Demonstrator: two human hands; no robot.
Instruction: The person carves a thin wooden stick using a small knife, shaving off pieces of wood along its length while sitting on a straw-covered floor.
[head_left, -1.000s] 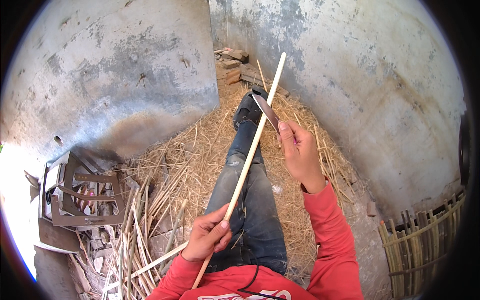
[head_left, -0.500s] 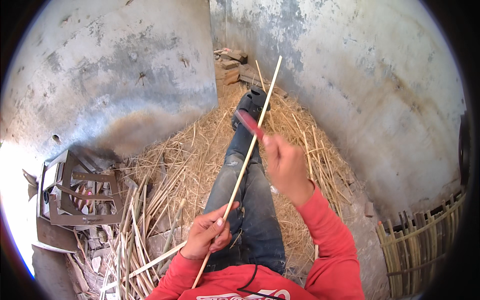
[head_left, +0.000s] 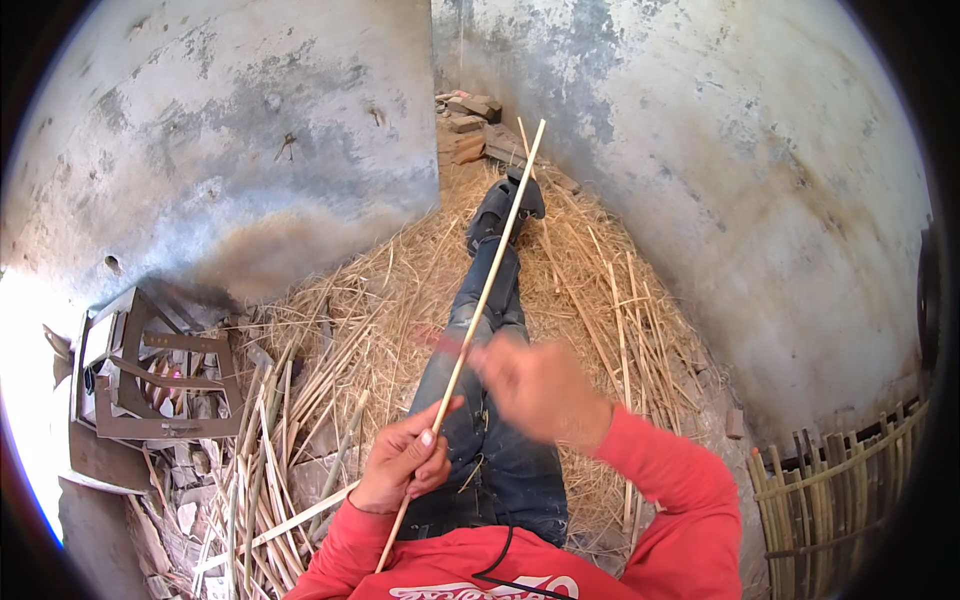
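A long, thin pale bamboo strip (head_left: 487, 281) slants from my waist up past my outstretched legs (head_left: 515, 450). Low on the strip, my left hand (head_left: 408, 462) is closed around it, thumb on top. My right hand (head_left: 540, 390), blurred by motion, is closed on a knife (head_left: 437, 341) with a reddish, flat blade. The blade lies across the strip above my left hand, pointing left. Blur hides whether its edge touches the strip, and the handle is mostly covered by my fingers.
Loose bamboo strips (head_left: 262, 480) lie heaped at my left, with more at the right. A broken wooden frame (head_left: 175, 432) stands at far left, a slatted bamboo panel (head_left: 840, 495) at lower right. Straw shavings (head_left: 400, 290) cover the floor; bricks (head_left: 468, 123) sit between the walls.
My right hand has drawn the knife down along the strip, closer to my left hand. The strip's far end has shifted slightly left. My left hand keeps its hold.
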